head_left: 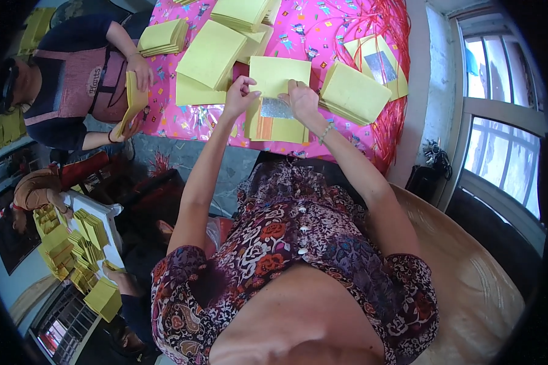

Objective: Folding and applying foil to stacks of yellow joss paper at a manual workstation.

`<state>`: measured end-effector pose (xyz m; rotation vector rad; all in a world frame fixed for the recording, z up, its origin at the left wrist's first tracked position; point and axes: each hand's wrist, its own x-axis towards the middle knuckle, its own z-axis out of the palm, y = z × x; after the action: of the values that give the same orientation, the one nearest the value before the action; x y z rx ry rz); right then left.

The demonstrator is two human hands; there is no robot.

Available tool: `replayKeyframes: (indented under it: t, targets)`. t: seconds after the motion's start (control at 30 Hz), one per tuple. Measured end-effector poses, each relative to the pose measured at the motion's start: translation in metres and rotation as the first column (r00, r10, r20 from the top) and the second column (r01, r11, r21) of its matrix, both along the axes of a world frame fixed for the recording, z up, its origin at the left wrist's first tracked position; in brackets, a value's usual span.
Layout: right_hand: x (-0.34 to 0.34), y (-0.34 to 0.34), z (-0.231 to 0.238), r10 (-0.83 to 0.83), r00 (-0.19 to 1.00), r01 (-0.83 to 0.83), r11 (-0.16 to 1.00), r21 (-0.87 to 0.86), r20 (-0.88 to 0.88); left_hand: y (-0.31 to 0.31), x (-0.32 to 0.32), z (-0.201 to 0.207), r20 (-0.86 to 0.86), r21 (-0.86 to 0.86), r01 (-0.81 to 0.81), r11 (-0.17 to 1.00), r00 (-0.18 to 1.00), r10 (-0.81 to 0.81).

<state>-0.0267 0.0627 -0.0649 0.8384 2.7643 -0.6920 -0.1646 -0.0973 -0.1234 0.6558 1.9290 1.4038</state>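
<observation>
Both hands pinch one yellow sheet [278, 76]: left hand [240, 96], right hand [301, 100] over its silver foil square [276, 108]; finished stacks [353, 92] lie beside the right hand, more sheets wait underneath

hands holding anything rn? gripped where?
Both pinch one yellow paper sheet at its near edge: left hand at the left corner, right hand beside the silver foil square.

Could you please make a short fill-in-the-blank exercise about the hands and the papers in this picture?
1. The left hand and right hand work on a sheet of ____ paper.
2. A shiny ____ foil square lies under the right hand.
3. The tablecloth is mostly ____.

Missing words: yellow; silver; pink
</observation>
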Motion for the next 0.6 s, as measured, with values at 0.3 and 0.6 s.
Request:
replayKeyframes:
  t: [0.3, 0.6]
  targets:
    - [0.011, 0.002, -0.008, 0.019, 0.997, -0.019, 1.0, 0.005, -0.073, 0.003, 0.003, 0.001, 0.016, 0.006, -0.01, 1.0, 1.0, 0.01]
    - [0.01, 0.008, -0.022, 0.45, 0.874, -0.361, 0.852, 0.378, -0.18, 0.002, 0.017, 0.0, -0.264, -0.193, -0.218, 0.957, 0.951, 0.163]
